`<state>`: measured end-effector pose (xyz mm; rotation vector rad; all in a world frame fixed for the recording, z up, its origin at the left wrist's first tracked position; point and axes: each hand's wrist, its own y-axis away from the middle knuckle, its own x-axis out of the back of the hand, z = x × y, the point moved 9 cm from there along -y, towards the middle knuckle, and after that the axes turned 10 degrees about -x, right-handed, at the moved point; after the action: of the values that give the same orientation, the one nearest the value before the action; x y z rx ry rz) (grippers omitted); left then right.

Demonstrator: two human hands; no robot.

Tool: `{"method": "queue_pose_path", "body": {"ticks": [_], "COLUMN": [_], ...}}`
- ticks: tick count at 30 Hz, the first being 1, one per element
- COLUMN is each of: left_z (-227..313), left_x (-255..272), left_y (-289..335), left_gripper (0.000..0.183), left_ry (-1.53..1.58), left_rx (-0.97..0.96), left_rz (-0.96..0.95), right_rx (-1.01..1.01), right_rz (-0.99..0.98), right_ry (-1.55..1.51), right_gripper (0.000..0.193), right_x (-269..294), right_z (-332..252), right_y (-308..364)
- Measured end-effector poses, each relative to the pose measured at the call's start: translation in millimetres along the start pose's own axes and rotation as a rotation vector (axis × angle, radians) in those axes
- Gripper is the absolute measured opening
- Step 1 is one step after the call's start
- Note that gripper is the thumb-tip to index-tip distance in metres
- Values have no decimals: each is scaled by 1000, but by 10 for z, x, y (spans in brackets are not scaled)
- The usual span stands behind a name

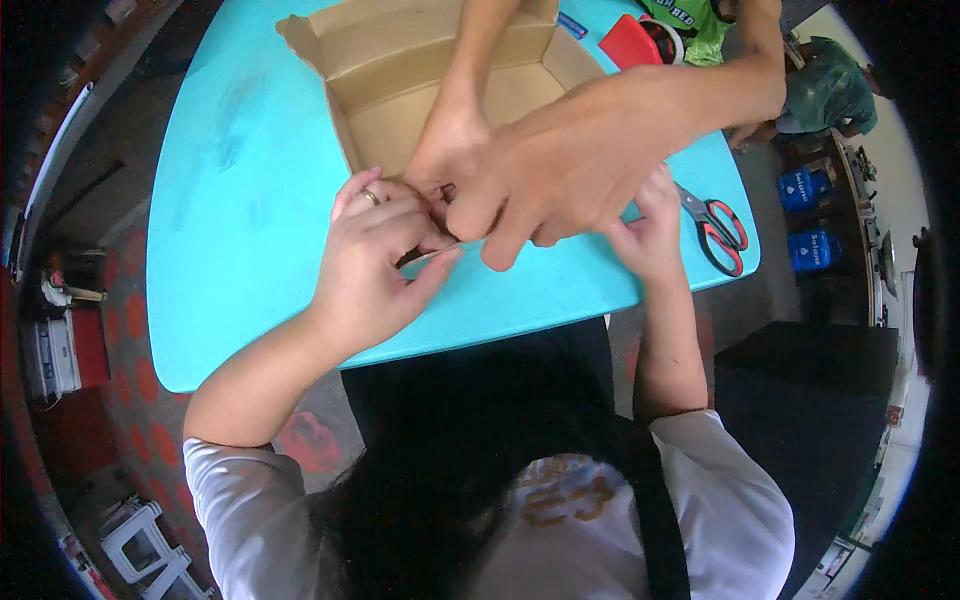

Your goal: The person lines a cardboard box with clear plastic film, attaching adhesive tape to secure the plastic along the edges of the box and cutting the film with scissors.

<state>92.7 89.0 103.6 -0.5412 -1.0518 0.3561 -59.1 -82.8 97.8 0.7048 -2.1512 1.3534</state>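
Work seems unfinished — the left hand (pixel 372 272) pinches a thin strip (pixel 440 258) near the open box (pixel 388 52); the right hand (pixel 652 232) — grip can't be told

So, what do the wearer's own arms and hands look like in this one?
Both arms wear loose white sleeves that end near the elbow, leaving the forearms bare. The left hand is ungloved, with a gold-coloured ring on one finger. The right hand looks ungloved too, though another person's hand partly hides it.
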Motion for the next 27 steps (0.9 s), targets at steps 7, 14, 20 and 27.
{"method": "queue_pose_path", "body": {"ticks": [7,14,20,27], "left_z": [-20,-39,-73,-83], "left_x": [-37,-75,-72,-61], "left_y": [-7,3,13,9], "left_gripper": [13,18,17,17], "left_ry": [-36,-46,-25,-35], "left_rx": [-4,-1,1,-5], "left_rz": [-36,-51,-34,-35], "right_rx": [-173,8,49,-7], "right_rz": [22,-70,8,1], "right_ry": [-104,7,30,61], "right_gripper": [41,28,26,25], "right_x": [-119,-106,-62,-77], "right_z": [331,132,19,26], "right_y": [223,-1,-30,-21]}}
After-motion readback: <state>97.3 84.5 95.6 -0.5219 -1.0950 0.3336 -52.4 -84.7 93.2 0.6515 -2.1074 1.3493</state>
